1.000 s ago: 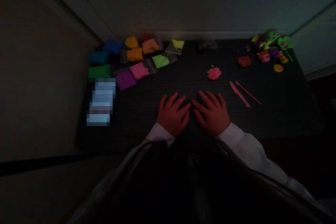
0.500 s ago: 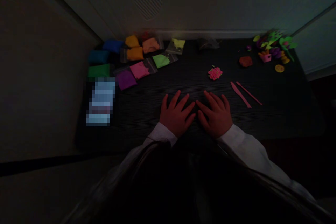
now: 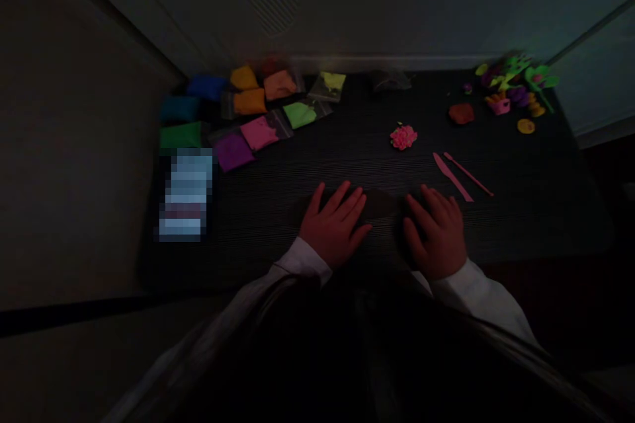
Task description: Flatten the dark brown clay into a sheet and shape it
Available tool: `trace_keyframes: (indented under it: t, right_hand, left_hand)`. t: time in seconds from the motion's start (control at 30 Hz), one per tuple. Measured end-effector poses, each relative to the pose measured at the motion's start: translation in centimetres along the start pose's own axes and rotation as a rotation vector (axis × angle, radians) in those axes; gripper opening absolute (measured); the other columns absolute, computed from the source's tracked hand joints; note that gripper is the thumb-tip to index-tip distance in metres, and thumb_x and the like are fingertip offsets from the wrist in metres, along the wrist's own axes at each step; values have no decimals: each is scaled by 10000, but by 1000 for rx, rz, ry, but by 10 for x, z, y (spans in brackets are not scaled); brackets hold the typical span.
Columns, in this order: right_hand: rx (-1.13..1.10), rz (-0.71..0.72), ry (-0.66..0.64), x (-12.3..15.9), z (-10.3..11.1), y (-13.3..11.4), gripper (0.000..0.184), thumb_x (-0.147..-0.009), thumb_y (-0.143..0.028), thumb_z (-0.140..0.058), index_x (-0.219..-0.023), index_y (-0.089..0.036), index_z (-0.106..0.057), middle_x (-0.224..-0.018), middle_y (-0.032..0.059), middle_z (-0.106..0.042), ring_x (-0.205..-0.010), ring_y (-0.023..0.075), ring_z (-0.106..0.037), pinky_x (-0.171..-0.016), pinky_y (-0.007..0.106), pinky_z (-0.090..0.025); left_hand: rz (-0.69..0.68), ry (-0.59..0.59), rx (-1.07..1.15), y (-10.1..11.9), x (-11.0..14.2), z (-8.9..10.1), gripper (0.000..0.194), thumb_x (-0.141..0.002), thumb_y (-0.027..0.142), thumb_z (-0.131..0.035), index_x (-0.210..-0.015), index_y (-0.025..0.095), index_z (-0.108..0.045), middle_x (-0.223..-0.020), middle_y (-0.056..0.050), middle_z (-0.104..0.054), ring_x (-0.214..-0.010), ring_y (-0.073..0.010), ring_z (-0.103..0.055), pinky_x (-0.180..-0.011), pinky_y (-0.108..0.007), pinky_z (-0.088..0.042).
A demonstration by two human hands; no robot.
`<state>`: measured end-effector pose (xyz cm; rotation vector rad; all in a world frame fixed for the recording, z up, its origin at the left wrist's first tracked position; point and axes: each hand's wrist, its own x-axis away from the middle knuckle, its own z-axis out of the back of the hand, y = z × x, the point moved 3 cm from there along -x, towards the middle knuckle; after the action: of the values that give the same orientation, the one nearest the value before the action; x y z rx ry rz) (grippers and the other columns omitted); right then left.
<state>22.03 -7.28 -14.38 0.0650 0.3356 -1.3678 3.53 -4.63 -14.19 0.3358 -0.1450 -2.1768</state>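
Observation:
My left hand [image 3: 333,225] is spread palm down over the dark table [image 3: 357,165], holding nothing. To its right, my right hand [image 3: 438,235] is also palm down with fingers apart and nothing in them. The nearest items to the right hand are a pink plastic knife [image 3: 452,176] and a thin pink modelling tool [image 3: 468,174], lying side by side beyond its fingertips. Past the gap between the hands sits a pink clay flower [image 3: 403,137] with bits of green. A flattened reddish-brown lump of clay [image 3: 461,114] lies farther back.
Bags of coloured clay [image 3: 249,102] fill the back left, near a phone with a blurred screen [image 3: 184,195]. Several small clay figures [image 3: 516,89] cluster at the back right, beside a round yellow piece [image 3: 526,126]. A white panel [image 3: 426,13] borders the table's back edge.
The hands, whose fingertips were nearly touching, have moved apart. My right hand has shifted right and toward me; the left has stayed about where it was. The items on the table have not moved.

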Motion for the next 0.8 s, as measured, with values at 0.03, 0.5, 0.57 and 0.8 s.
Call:
trace_keyframes:
  t: [0.03,0.5,0.57,0.8]
  right_hand:
    - [18,7,-17,1,0,-2,403,-812,-336,-470,-1191,-202,-503,-1316,105,-430,-1204,246,-378,-1018,471,-223]
    - [112,64,-191,-4,-1,-15,473,-826,-467,-417,-1267,-298,-407,-1426,106,-241,-1274,291,-252,-1008,549,-138]
    - [106,75,-178,-4,0,-16,489,-818,-469,-431,-1276,-302,-392,-1436,107,-211,-1271,297,-257,-1003,553,-145]
    - [99,67,-181,-5,0,-15,496,-822,-466,-425,-1286,-302,-374,-1438,111,-200,-1271,295,-256,-1005,546,-150]
  left_hand:
    - [2,-5,2,1,0,0,462,-853,411,-369,-1255,191,-422,-1307,-50,-448,-1275,-241,-300,-1061,-532,-135]
    - [-12,-56,24,7,-1,0,489,-857,453,-322,-1280,216,-384,-1337,-16,-409,-1299,-243,-241,-1062,-556,-60]
    - [1,-54,23,7,-1,1,520,-844,476,-336,-1284,202,-381,-1352,-33,-387,-1301,-257,-231,-1060,-559,-54]
    - [48,-49,17,7,-3,3,572,-820,505,-362,-1286,174,-384,-1362,-73,-370,-1300,-289,-218,-1054,-565,-41]
